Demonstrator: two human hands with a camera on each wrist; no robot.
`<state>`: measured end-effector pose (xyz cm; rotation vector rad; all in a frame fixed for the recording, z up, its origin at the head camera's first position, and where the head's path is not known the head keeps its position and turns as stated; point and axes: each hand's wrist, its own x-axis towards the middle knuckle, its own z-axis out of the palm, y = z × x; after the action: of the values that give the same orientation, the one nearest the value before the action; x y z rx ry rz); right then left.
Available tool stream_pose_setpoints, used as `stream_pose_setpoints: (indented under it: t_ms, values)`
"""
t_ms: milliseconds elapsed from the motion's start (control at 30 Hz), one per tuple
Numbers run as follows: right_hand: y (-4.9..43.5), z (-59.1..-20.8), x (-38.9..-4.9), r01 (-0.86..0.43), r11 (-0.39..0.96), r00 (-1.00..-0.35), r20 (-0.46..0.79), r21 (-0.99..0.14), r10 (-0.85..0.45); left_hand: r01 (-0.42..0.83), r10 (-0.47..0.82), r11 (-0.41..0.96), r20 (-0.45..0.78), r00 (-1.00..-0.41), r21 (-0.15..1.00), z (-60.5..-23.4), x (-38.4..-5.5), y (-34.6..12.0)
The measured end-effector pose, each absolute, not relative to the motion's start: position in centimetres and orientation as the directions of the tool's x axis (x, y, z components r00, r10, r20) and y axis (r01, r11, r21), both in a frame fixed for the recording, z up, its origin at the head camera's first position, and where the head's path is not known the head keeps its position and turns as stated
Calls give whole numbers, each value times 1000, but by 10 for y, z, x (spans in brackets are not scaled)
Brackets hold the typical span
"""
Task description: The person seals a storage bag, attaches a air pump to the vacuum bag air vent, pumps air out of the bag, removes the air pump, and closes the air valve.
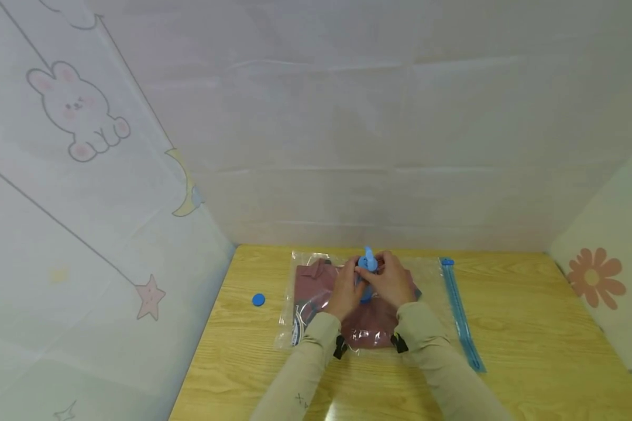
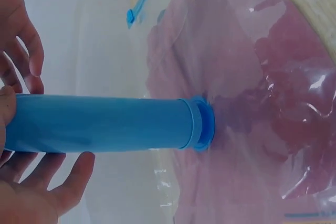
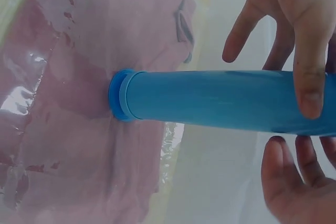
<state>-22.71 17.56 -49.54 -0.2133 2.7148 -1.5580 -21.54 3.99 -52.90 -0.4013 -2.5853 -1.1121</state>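
Pump [image 2: 105, 123] stands upright at the valve [image 2: 209, 124] of the bag [image 1: 432, 278] on the tabletop [image 1: 521, 316]. Grip: left hand [image 1: 344, 292] and right hand [image 1: 394, 283] both round its upper end. Probably light, stiff, slick; hold high, keep square, bag's soft.

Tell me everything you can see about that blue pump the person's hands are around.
The blue pump is a smooth, plastic-looking cylinder with a narrow collar at its lower end and a paler blue piece on top. It stands roughly upright, its lower end at the round blue valve on the clear bag. The left hand and right hand hold its upper part.
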Motion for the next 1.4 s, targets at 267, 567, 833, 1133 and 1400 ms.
stream_pose_setpoints:
  t_ms: [267, 567, 833, 1133, 1400]
  values:
    - [183, -493, -226, -170, 400, -974, 91, -901, -209, 349, 178, 621, 307, -935, 702, -530, -218, 36]
    - [186, -488, -226, -178, 356, -968, 97, -917, -233, 348, 216, 606, 273, -937, 715, -529, -218, 33]
    - [185, -487, -228, -170, 392, -968, 79, -904, -237, 298, 197, 572, 224, -954, 764, -528, -219, 32]
    - [180, -485, -229, -149, 471, -979, 64, -870, -192, 217, 149, 459, 166, -975, 861, -527, -217, 30]
    - [174, -487, -229, -191, 463, -973, 105, -866, -205, 213, 127, 510, 172, -977, 833, -532, -216, 29]
